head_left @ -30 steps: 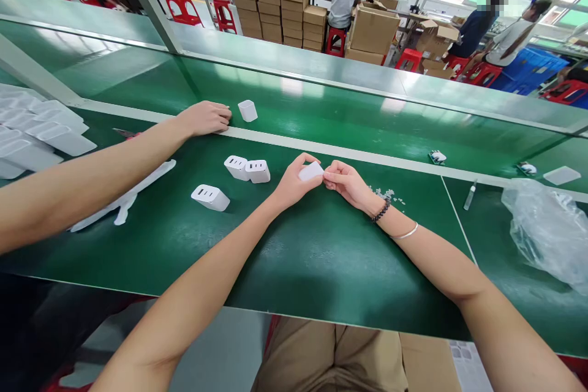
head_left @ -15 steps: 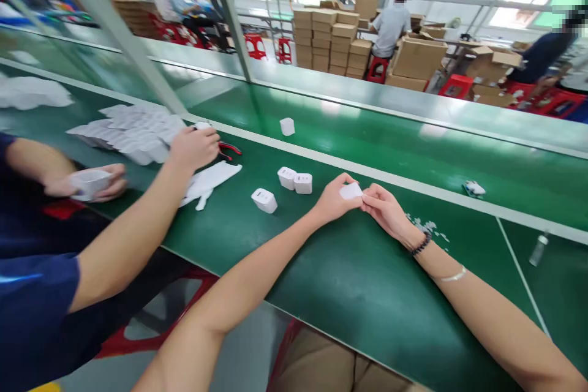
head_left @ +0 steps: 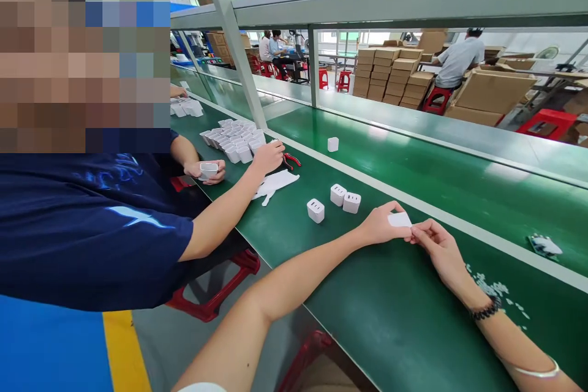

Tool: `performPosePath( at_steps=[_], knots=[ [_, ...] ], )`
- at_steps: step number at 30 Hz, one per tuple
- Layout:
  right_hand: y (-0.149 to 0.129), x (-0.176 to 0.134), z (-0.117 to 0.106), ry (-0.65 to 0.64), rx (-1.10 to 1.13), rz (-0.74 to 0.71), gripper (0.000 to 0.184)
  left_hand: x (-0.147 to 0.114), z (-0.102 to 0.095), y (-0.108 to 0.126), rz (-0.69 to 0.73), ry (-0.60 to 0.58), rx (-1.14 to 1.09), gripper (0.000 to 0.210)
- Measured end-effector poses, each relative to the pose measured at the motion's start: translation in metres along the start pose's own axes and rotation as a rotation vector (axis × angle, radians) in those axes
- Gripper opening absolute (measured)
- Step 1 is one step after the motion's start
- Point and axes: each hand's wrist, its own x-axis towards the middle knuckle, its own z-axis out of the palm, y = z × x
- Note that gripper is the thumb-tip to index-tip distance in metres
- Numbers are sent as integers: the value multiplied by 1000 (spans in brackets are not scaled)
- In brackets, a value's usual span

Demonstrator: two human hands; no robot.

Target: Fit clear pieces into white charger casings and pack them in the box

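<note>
My left hand [head_left: 380,225] is closed around a white charger [head_left: 399,219], its plain flat face turned up. At the charger's near right end, my right hand [head_left: 438,252] has thumb and forefinger pinched together. Whatever sits between those fingertips is too small to make out. Left of my hands, two white chargers [head_left: 351,203] with port slots stand side by side, touching. A third charger [head_left: 315,211] is slightly apart from them. Small whitish pieces [head_left: 493,286] lie scattered on the green table beside my right wrist.
On the left, a co-worker's hand [head_left: 209,171] holds a white housing; their other hand [head_left: 269,156] is near red-handled pliers [head_left: 292,161]. A pile of white housings [head_left: 234,139], a white glove [head_left: 278,182], one charger [head_left: 332,144] and a small circuit board [head_left: 544,246] lie about.
My view has swung left and up, bringing more of the co-worker into sight. Both my hands keep their grip at the charger. The chargers on the table have not moved.
</note>
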Motion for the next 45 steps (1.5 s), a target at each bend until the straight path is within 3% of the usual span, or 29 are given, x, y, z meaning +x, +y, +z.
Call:
performPosePath(
  at_steps=[6, 10, 27, 45],
  knots=[
    [9, -5, -6, 43, -579, -62, 34, -1, -5, 3, -36, -58, 293, 55],
    [13, -3, -9, -17, -740, -99, 34, 1, -6, 2, -21, -87, 415, 59],
    [24, -1, -12, -39, -842, -114, 29, 1, 0, -1, -42, -93, 433, 59],
    [6, -5, -4, -75, -713, -155, 26, 2, -7, 2, 15, -126, 321, 44]
  ],
)
